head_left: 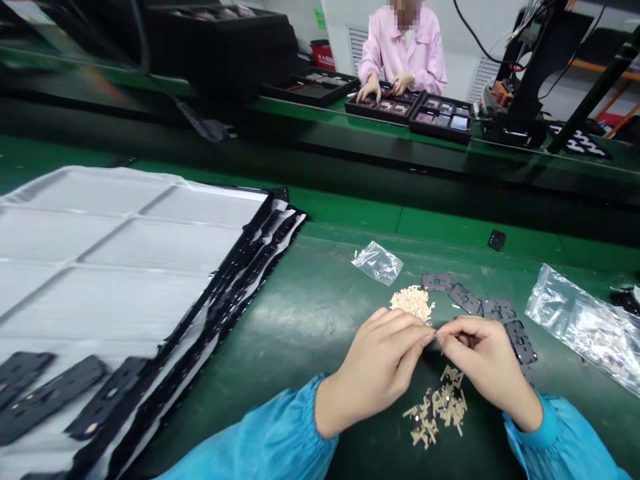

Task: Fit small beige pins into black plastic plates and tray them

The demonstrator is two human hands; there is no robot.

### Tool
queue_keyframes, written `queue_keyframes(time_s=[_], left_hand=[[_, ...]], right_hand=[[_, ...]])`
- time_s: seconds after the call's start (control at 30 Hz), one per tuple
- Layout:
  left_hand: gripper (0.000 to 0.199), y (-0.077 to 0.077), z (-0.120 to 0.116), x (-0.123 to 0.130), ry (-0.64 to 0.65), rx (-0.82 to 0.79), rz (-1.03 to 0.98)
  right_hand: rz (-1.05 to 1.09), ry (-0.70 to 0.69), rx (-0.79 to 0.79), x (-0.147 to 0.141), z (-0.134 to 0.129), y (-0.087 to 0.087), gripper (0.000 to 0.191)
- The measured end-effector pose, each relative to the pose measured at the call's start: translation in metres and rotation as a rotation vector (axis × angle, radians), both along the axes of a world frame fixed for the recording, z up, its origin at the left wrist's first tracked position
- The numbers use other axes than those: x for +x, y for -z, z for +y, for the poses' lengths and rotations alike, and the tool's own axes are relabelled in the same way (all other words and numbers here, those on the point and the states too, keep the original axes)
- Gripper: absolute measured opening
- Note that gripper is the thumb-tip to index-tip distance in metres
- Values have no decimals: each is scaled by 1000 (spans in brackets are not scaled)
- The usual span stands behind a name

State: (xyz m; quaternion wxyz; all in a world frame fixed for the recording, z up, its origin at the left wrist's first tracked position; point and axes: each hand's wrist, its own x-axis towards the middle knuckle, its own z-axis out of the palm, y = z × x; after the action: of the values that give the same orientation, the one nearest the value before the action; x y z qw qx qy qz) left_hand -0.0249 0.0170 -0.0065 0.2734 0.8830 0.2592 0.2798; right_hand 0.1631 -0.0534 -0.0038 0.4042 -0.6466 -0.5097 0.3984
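Observation:
Just in front of a heap of small pale strips (412, 302), my left hand (383, 353) and my right hand (477, 353) meet fingertip to fingertip. Both are closed in a pinch; whatever lies between the fingers is too small to make out. Below them on the green table lies a looser pile of tan strips with dark bits (440, 407). Several flat black plates with cutouts (466, 298) curve around behind and beside my right hand, which hides part of them.
At left is a stack of black trays with white covers (150, 233), several black plates (107, 397) on top. A small clear bag (379, 263) and a larger filled bag (590, 320) lie on the table. Across the bench, a person in pink (430, 47) handles black trays (383, 112).

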Motion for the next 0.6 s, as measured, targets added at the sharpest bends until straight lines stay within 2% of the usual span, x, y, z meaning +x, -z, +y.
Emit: queue_keyframes(time_s=[0.1,0.33,0.5,0.6], left_hand=[[23,1,0,-1,6,3,28],[28,-2,4,-1,86,-145,10],[26,-2,6,-1,71,-124,63],[26,1,13,-3,2,-53,171]], right_hand=[[-90,-13,36,-2,0,-1,17],[-164,-53,91,-1,1,-4,17],[-140,-64,77,0,1,-2,18],[-100,-66,41,2,0,0,18]])
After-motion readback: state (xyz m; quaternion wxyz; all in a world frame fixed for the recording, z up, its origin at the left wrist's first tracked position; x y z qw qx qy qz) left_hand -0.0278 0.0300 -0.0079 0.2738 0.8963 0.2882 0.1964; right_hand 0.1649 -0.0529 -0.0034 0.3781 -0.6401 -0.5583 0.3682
